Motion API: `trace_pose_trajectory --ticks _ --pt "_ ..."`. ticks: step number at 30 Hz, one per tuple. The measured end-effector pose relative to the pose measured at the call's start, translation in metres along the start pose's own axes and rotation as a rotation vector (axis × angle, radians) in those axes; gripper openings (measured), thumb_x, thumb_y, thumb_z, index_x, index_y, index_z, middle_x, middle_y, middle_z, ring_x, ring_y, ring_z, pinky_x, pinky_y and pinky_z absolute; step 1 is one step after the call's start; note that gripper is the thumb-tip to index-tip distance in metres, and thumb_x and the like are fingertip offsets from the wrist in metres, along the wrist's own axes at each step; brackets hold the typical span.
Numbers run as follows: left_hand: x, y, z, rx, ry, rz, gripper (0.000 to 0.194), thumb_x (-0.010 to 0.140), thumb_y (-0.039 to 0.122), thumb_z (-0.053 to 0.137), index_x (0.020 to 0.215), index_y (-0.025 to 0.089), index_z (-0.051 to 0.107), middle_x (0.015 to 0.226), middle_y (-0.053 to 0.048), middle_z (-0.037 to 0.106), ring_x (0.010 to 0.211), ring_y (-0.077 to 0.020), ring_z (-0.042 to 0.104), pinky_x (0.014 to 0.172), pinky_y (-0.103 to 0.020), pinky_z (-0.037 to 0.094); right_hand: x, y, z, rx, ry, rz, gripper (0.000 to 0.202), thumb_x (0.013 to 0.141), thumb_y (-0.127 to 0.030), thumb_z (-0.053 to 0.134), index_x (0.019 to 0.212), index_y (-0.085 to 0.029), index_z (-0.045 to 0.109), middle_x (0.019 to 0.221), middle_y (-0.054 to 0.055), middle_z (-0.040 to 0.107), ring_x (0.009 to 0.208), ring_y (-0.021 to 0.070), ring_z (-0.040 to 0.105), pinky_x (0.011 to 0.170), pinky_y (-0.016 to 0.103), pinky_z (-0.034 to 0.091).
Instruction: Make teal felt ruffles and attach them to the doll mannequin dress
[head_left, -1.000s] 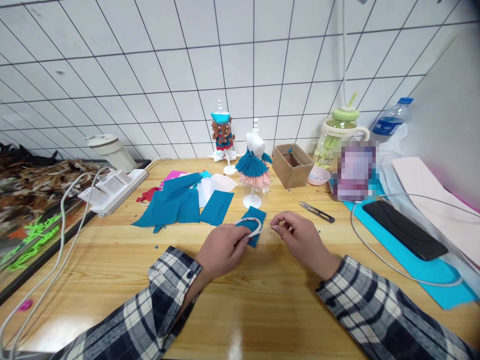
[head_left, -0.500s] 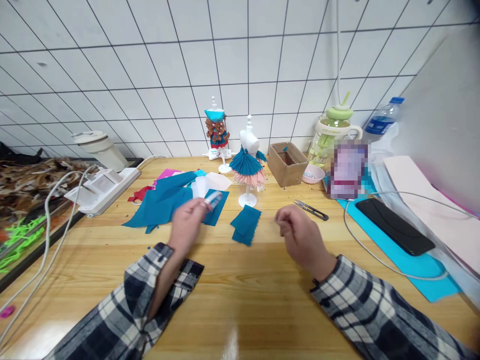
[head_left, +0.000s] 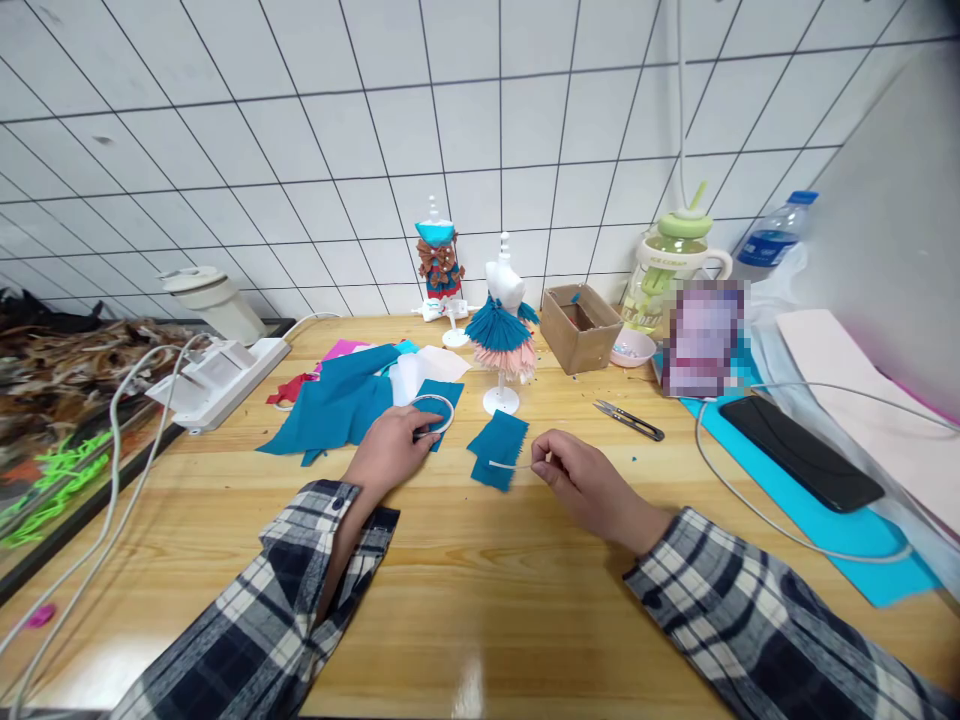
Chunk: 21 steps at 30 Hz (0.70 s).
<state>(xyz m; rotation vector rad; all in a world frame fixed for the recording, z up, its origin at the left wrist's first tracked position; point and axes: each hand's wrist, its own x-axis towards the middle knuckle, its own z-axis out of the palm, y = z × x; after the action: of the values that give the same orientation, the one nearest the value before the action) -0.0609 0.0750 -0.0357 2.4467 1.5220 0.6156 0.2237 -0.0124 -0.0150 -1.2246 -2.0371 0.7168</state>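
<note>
My left hand [head_left: 391, 448] is closed on a roll of narrow white tape [head_left: 453, 413], held over the edge of the teal fabric [head_left: 345, 400]. Between the pinched fingertips of my right hand [head_left: 589, 485] is a thin whitish strip of tape [head_left: 510, 466]. Its free end points left, over two small teal fabric pieces [head_left: 499, 440], one with a zigzag edge. Just behind these stands a small white dress form [head_left: 504, 285] in a pleated teal and pink skirt.
A second dressed form [head_left: 439, 265] stands at the back. Right of centre are thread snips [head_left: 630, 420], a cardboard box [head_left: 577, 345] and a pink bowl [head_left: 632, 348]. Farther right lie a black phone [head_left: 802, 453] and a white cable. A power strip [head_left: 232, 380] sits at left.
My left hand has lowered the tape roll toward the fabric and moved slightly right. My right hand has shifted left and down, and the strip in it now shows over the small teal pieces.
</note>
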Motion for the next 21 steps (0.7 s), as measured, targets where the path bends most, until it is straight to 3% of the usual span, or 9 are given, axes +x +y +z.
trace_pose_trajectory --ticks 3,6,9,11,13,16,21 --pt "-0.002 0.013 -0.005 -0.004 0.060 0.009 0.032 0.084 0.038 0.056 0.110 0.025 0.069 0.100 -0.010 0.068 0.098 -0.0281 0.056 0.090 -0.040 0.040 0.000 0.000 0.000 -0.001 -0.002 -0.003 0.006 0.090 -0.020 0.047 0.084 -0.021 0.048 0.077 -0.001 0.055 0.069 0.0139 0.050 0.063 0.025 0.037" --pt "-0.007 0.041 -0.010 -0.161 0.097 0.114 0.032 0.088 0.036 0.051 0.113 0.025 0.067 0.110 -0.009 0.064 0.109 -0.0263 0.053 0.099 -0.041 0.036 -0.001 -0.002 0.002 -0.011 -0.034 -0.018 0.006 0.089 -0.020 0.048 0.084 -0.021 0.049 0.078 -0.001 0.056 0.069 0.0139 0.050 0.062 0.025 0.038" --pt "-0.016 0.071 -0.009 -0.251 0.004 0.227 0.038 0.081 0.042 0.062 0.115 0.028 0.066 0.117 -0.009 0.062 0.118 -0.0292 0.047 0.107 -0.045 0.028 -0.002 -0.003 0.005 -0.031 -0.065 -0.018 0.005 0.088 -0.019 0.049 0.084 -0.021 0.051 0.077 -0.001 0.056 0.069 0.0137 0.050 0.062 0.025 0.038" --pt "-0.022 0.084 -0.007 -0.213 -0.053 0.265 0.036 0.074 0.047 0.069 0.106 0.030 0.069 0.116 -0.007 0.063 0.121 -0.0314 0.045 0.111 -0.051 0.017 -0.002 -0.002 0.005 -0.035 -0.060 -0.013 0.005 0.087 -0.018 0.049 0.084 -0.021 0.051 0.077 -0.001 0.057 0.069 0.0136 0.050 0.062 0.025 0.038" --pt "-0.025 0.092 -0.005 -0.183 -0.058 0.295 0.020 0.079 0.043 0.066 0.090 0.029 0.071 0.104 -0.005 0.067 0.113 -0.0281 0.051 0.111 -0.053 0.012 -0.002 -0.002 0.005 -0.026 -0.047 -0.003 0.005 0.086 -0.017 0.050 0.084 -0.021 0.052 0.077 -0.001 0.057 0.070 0.0135 0.051 0.063 0.025 0.037" --pt "-0.026 0.095 -0.004 -0.164 -0.019 0.350 0.017 0.087 0.032 0.057 0.079 0.025 0.070 0.081 -0.002 0.068 0.095 -0.0213 0.057 0.108 -0.051 0.020 0.000 -0.001 0.005 0.005 -0.042 0.030 0.004 0.085 -0.017 0.052 0.082 -0.020 0.053 0.076 -0.002 0.057 0.069 0.0129 0.050 0.063 0.025 0.037" --pt "-0.025 0.093 -0.002 -0.217 0.008 0.457 0.014 0.085 0.026 0.059 0.079 0.020 0.070 0.074 -0.003 0.065 0.081 -0.0172 0.056 0.086 -0.037 0.042 0.003 0.001 0.010 0.139 -0.015 0.165 0.005 0.083 -0.022 0.053 0.079 -0.020 0.056 0.067 -0.004 0.053 0.061 0.0115 0.045 0.057 0.023 0.034"
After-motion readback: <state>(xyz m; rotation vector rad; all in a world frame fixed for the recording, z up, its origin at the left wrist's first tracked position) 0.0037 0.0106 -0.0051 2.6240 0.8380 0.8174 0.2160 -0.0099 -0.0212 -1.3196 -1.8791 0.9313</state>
